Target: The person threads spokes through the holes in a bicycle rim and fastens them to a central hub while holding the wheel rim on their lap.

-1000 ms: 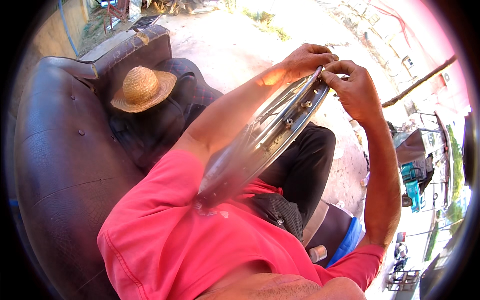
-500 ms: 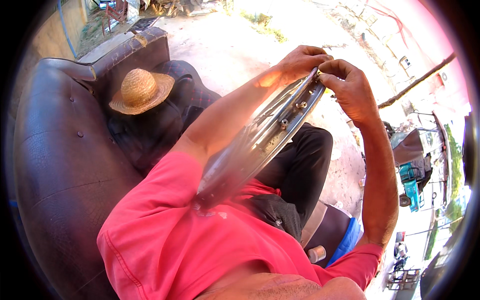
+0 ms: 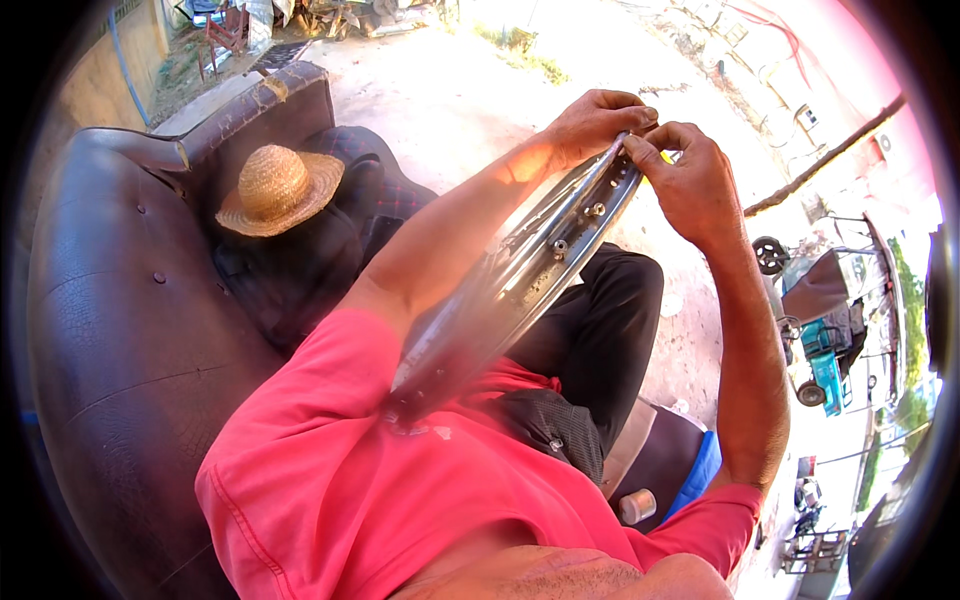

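Observation:
A metal wheel rim (image 3: 548, 268) stands tilted across my lap, its near end against my red shirt and blurred. Several small fittings, like spoke nipples, sit in its channel, and thin spokes show along its left side. My left hand (image 3: 598, 124) is closed at the rim's far end, reaching over from the left; what its fingertips pinch is too small to make out. Opposite it, my right hand (image 3: 692, 178) is closed, thumb and bent fingers pinching the rim's far tip.
A brown padded sofa (image 3: 120, 300) is at my left, with a straw hat (image 3: 275, 188) on dark cloth. By my right thigh are a small round container (image 3: 637, 506) and blue cloth (image 3: 693, 475). Farther right stand a pole (image 3: 825, 158) and a teal cart (image 3: 826, 380).
Both hands and the rim's far end have shifted slightly left in the picture. The grip looks much the same.

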`<state>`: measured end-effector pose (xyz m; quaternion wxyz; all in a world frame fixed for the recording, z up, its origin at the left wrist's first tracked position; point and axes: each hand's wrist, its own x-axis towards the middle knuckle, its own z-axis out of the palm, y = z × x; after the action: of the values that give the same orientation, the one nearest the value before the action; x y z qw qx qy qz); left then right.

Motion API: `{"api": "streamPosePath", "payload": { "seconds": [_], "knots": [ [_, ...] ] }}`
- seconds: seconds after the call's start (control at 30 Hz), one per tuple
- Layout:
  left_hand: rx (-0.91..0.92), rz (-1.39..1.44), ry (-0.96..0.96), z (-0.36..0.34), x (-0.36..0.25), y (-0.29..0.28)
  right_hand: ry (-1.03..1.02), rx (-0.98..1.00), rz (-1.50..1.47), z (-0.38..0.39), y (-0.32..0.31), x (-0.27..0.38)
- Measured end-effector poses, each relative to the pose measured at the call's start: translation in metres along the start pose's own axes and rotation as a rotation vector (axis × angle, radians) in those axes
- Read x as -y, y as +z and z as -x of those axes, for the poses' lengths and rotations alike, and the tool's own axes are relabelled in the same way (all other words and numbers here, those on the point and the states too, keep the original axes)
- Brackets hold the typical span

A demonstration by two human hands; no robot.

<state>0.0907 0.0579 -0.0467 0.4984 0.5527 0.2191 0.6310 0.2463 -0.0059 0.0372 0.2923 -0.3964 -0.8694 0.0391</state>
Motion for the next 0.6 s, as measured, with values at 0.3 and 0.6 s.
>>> {"api": "streamPosePath", "payload": {
  "seconds": [0.3, 0.6],
  "knots": [
    [-0.01, 0.012, 0.03, 0.002, 0.001, 0.002, 0.023, 0.027, -0.079, 0.004, -0.002, 0.004],
    [0.004, -0.015, 0.034, -0.002, 0.007, -0.001, 0.053, 0.118, -0.288, 0.003, -0.005, -0.002]
  ]
}}
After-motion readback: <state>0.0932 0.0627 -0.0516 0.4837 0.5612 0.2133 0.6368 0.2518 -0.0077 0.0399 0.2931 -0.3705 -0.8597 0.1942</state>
